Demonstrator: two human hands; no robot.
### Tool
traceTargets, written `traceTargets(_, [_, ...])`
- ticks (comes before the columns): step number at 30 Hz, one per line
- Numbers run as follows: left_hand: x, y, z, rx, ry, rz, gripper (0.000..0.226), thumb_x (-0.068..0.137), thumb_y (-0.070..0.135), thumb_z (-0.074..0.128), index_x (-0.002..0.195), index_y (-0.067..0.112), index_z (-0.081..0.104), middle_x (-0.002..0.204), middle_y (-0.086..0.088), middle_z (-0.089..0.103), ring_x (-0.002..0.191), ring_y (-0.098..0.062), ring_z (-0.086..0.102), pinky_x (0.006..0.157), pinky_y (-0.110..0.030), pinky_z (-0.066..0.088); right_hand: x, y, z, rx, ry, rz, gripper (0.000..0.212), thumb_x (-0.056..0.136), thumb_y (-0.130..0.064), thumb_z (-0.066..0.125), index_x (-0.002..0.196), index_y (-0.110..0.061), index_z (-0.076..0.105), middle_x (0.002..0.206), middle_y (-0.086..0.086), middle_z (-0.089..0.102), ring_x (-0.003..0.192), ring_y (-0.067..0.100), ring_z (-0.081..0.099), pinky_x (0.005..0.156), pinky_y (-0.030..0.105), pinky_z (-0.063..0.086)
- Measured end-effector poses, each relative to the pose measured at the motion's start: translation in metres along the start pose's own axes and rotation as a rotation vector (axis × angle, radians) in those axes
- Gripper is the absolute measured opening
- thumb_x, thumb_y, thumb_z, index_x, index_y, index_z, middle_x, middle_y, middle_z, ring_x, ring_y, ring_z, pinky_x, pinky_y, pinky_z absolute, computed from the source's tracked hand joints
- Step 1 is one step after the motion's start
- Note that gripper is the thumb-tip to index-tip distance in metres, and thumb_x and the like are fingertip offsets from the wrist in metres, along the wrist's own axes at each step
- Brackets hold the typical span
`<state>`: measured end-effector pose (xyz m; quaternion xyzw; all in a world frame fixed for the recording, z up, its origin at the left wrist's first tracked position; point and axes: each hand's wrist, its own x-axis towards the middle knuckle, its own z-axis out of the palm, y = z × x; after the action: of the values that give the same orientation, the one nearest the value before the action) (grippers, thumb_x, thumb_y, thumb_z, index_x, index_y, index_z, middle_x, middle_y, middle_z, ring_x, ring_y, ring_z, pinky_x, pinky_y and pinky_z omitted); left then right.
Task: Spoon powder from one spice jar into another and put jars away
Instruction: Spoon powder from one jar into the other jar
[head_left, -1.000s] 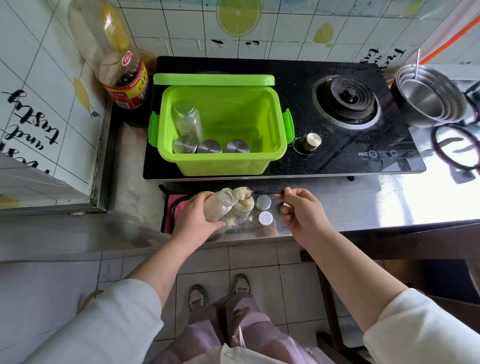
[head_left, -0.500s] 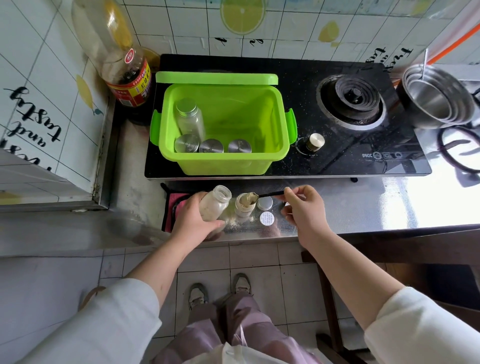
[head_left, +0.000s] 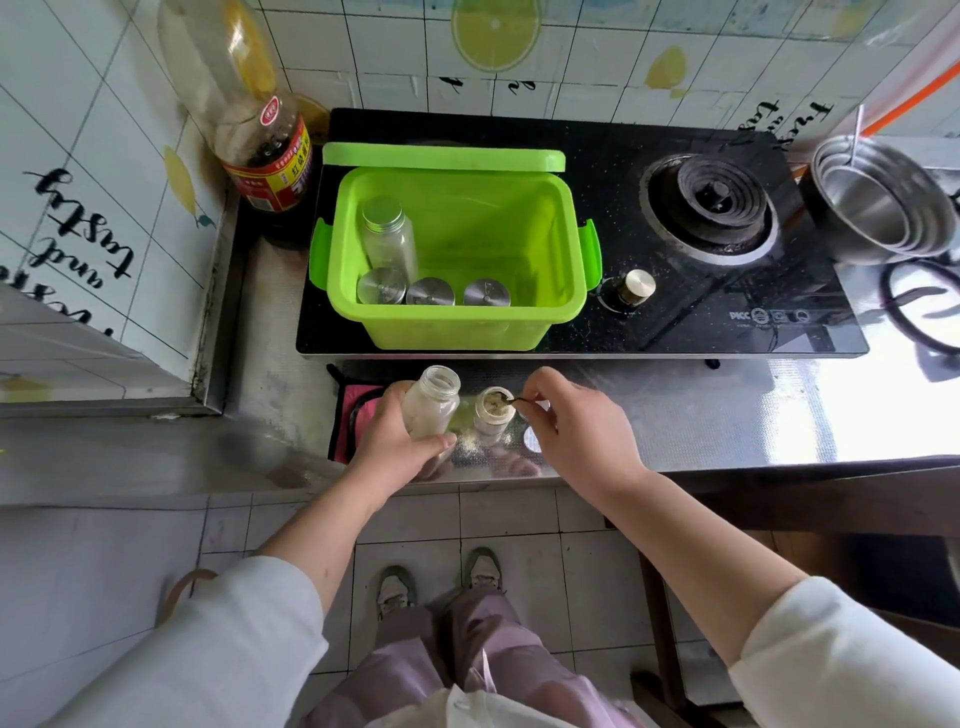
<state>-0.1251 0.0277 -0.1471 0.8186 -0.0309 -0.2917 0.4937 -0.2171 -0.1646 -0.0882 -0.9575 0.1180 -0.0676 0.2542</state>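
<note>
Left hand (head_left: 395, 447) grips jar (head_left: 434, 405); right hand (head_left: 582, 426), spoon (head_left: 511, 400).

Bin (head_left: 452, 332): jars (head_left: 388, 241) L, R half free

steel counter (head_left: 727, 415) | on it: gas hob (head_left: 675, 327), oil btl (head_left: 265, 156), pink mat (head_left: 345, 415), open spice jar (head_left: 493, 418), lid (head_left: 531, 439), spilt powder (head_left: 470, 442)

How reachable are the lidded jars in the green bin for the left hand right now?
Probably not yet: the left hand grips the open jar. Otherwise the path looks free; the green bin stands open just behind it, lidded jars uncovered.
</note>
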Motion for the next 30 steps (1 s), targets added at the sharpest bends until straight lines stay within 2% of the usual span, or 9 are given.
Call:
traceTargets(3, [-0.001,-0.001,0.0,-0.008,-0.023,0.008,0.062,0.073,0.019,0.08,0.12,0.034,0.042,0.112,0.0,0.054,0.1,-0.03,0.059,0.074,-0.044,0.052,-0.004,0.002,0.003,-0.029,0.056,-0.112,0.011,0.092,-0.031,0.054,0.09,-0.02,0.053,0.072,-0.005,0.064,0.053,0.022,0.054,0.046,0.031,0.044])
traceTargets(10, [-0.001,-0.003,0.0,0.014,-0.036,0.042,0.061,0.078,0.011,0.075,0.123,0.028,0.038,0.108,0.009,0.048,0.096,-0.024,0.055,0.084,-0.043,0.051,-0.01,0.005,0.005,-0.049,0.156,-0.163,0.011,0.091,-0.032,0.052,0.086,-0.022,0.053,0.069,-0.006,0.062,0.049,0.017,0.05,0.04,0.026,0.039])
traceTargets(13, [-0.004,0.0,-0.001,0.032,-0.029,0.064,0.064,0.081,0.008,0.073,0.132,0.019,0.036,0.115,0.003,0.046,0.103,-0.016,0.048,0.086,-0.028,0.043,-0.01,0.007,0.006,-0.045,0.16,-0.188,0.014,0.092,-0.035,0.047,0.087,-0.023,0.053,0.073,-0.006,0.064,0.05,0.02,0.053,0.039,0.028,0.042])
traceTargets(16, [-0.006,0.002,-0.002,0.058,-0.029,0.078,0.062,0.082,0.004,0.071,0.131,0.017,0.036,0.116,0.001,0.045,0.101,-0.012,0.047,0.067,-0.008,0.041,-0.011,0.007,0.006,-0.036,0.177,-0.19,0.016,0.092,-0.035,0.049,0.087,-0.022,0.056,0.073,-0.006,0.065,0.052,0.02,0.056,0.039,0.029,0.042])
traceTargets(18, [-0.007,0.003,-0.002,0.068,-0.04,0.089,0.061,0.082,0.002,0.07,0.13,0.017,0.036,0.115,0.001,0.043,0.098,-0.008,0.046,0.059,-0.002,0.042,-0.011,0.006,0.004,0.013,0.21,-0.13,0.012,0.09,-0.032,0.055,0.086,-0.021,0.055,0.068,-0.008,0.063,0.051,0.019,0.054,0.042,0.029,0.043])
traceTargets(20, [-0.008,0.004,-0.003,0.1,-0.029,0.106,0.061,0.082,0.004,0.071,0.13,0.018,0.036,0.117,0.003,0.039,0.099,-0.008,0.043,0.066,-0.003,0.042,-0.01,0.005,0.002,0.141,0.248,0.003,0.01,0.088,-0.025,0.062,0.083,-0.021,0.054,0.057,-0.011,0.054,0.049,0.018,0.048,0.046,0.033,0.044])
traceTargets(23, [-0.008,0.004,-0.004,0.179,-0.004,0.14,0.065,0.079,0.009,0.074,0.132,0.018,0.037,0.121,0.006,0.035,0.11,-0.011,0.037,0.092,-0.021,0.034,-0.004,-0.002,-0.008,0.462,0.317,0.215,0.018,0.089,-0.023,0.063,0.078,-0.027,0.049,0.059,-0.006,0.055,0.053,0.027,0.055,0.05,0.039,0.048])
traceTargets(27, [-0.009,0.005,-0.005,0.218,0.035,0.172,0.068,0.073,0.012,0.08,0.129,0.016,0.041,0.121,0.005,0.039,0.108,-0.013,0.037,0.09,-0.026,0.032,0.005,-0.014,-0.02,0.754,0.425,0.366,0.02,0.092,-0.018,0.061,0.077,-0.02,0.048,0.066,-0.003,0.063,0.047,0.021,0.055,0.049,0.029,0.042])
traceTargets(30, [-0.009,0.006,-0.006,0.238,0.054,0.184,0.071,0.067,0.019,0.085,0.123,0.017,0.043,0.117,0.004,0.044,0.106,-0.015,0.043,0.087,-0.03,0.039,0.007,-0.018,-0.02,0.829,0.375,0.389,0.021,0.092,-0.016,0.061,0.076,-0.018,0.048,0.063,-0.003,0.061,0.045,0.017,0.052,0.047,0.025,0.039])
